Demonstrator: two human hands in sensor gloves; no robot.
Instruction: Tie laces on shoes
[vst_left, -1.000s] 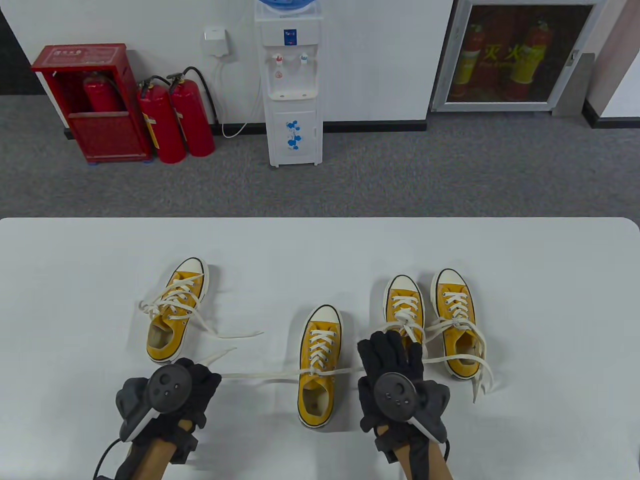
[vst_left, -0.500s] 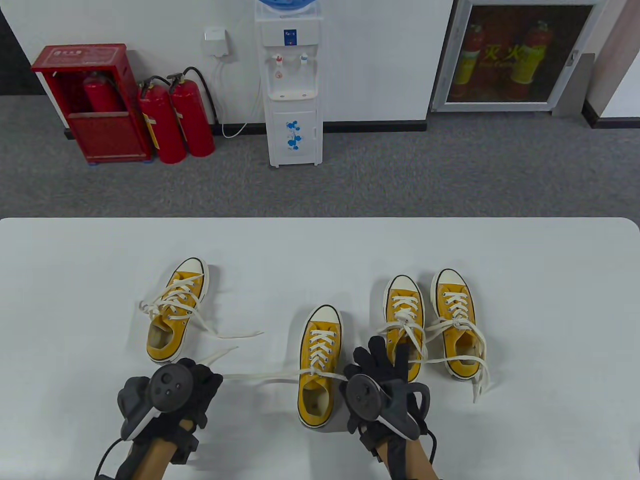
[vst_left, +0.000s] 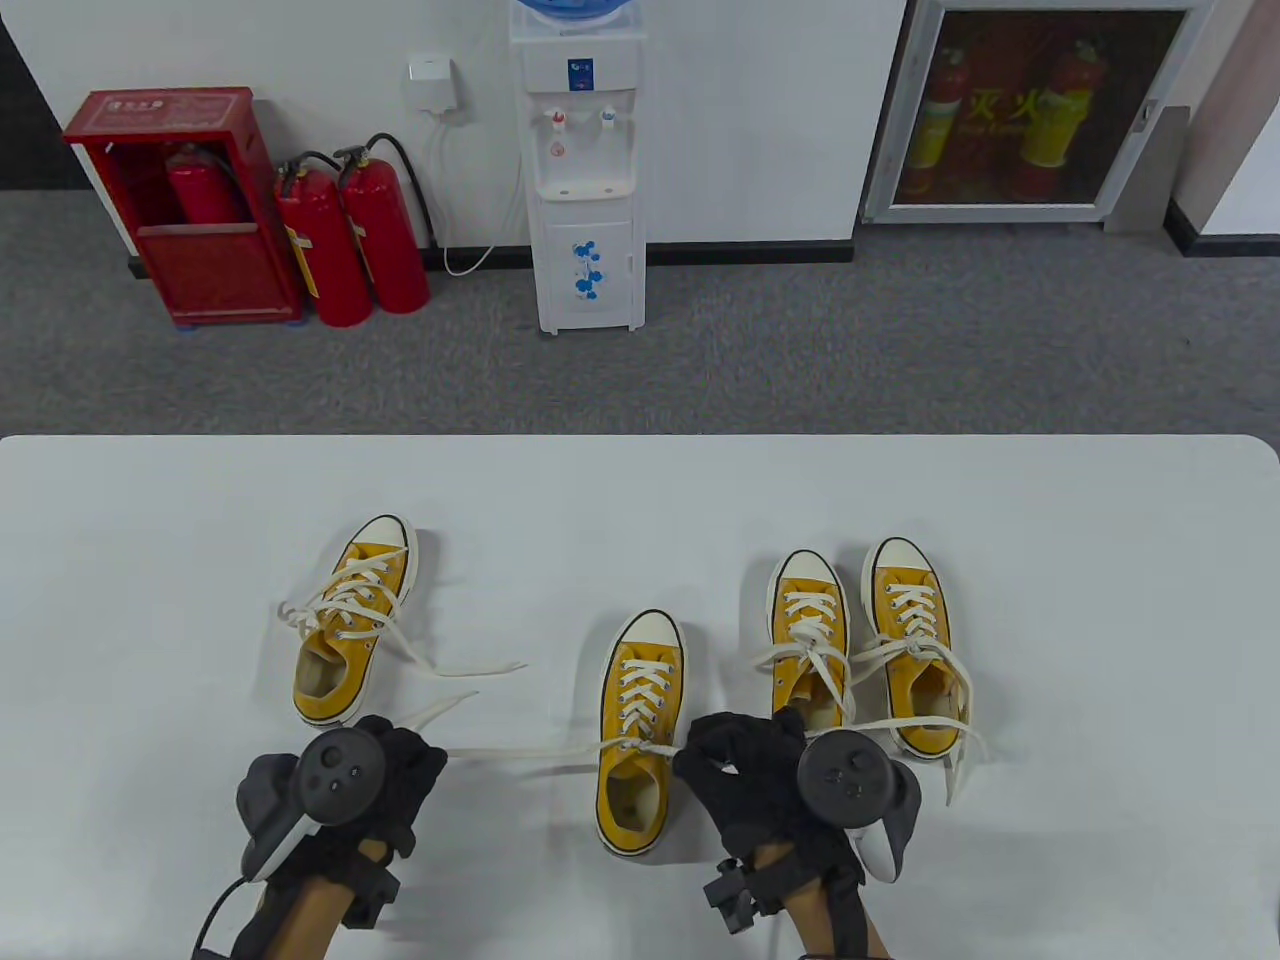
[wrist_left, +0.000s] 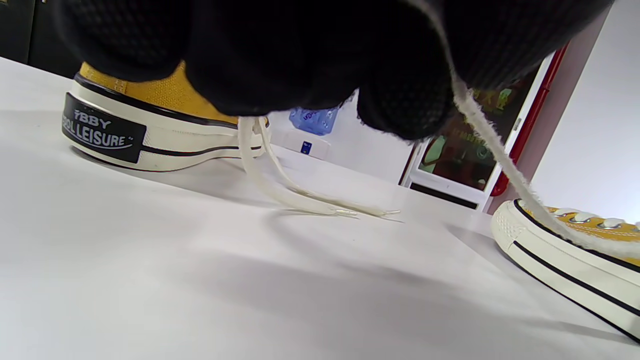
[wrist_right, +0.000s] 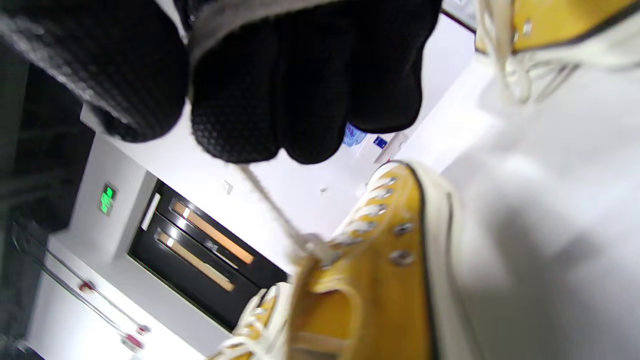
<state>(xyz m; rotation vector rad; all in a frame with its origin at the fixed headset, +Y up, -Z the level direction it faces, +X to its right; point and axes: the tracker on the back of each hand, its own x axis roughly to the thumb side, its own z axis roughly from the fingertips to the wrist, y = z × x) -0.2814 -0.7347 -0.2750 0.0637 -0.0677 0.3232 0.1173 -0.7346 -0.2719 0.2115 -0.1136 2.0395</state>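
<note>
Office-looking room, grey carpet, a water dispenser against the wall and red fire extinguishers off to its left. In front of all that is a white table with four yellow canvas sneakers on it. Using the middle sneaker as the landmark: one loose-laced sneaker sits well off to its left and further back, and a pair stands side by side to its right with floppy bows. The left hand, left of the middle sneaker, is curled tight around that sneaker's left lace end, pulled out sideways. The right hand, just right of the sneaker, pinches the other lace end between thumb and fingers, drawn taut.
</note>
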